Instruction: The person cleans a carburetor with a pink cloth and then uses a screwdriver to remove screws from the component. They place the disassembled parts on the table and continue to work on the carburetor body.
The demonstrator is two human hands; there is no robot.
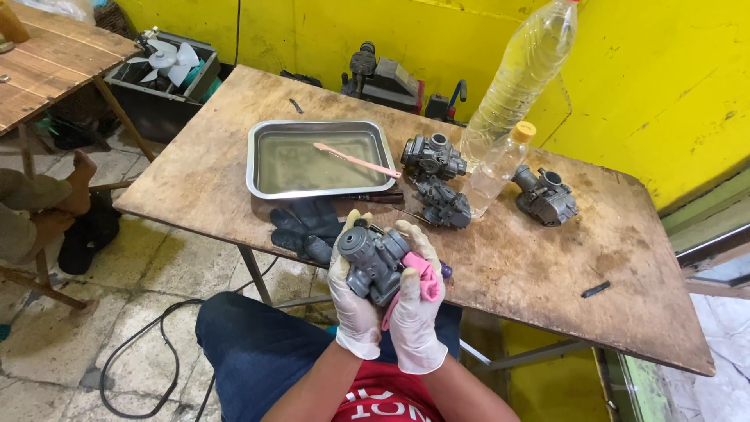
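Observation:
Both my hands wear white gloves and hold a grey carburetor over the near edge of the wooden table. My left hand cups its left side from below. My right hand grips its right side together with a pink rag. A purple tool tip shows by my right fingers.
A metal tray of liquid holds a pink brush. Dark gloves lie in front of it. Three more carburetors and two clear plastic bottles stand beyond. A person sits at the left.

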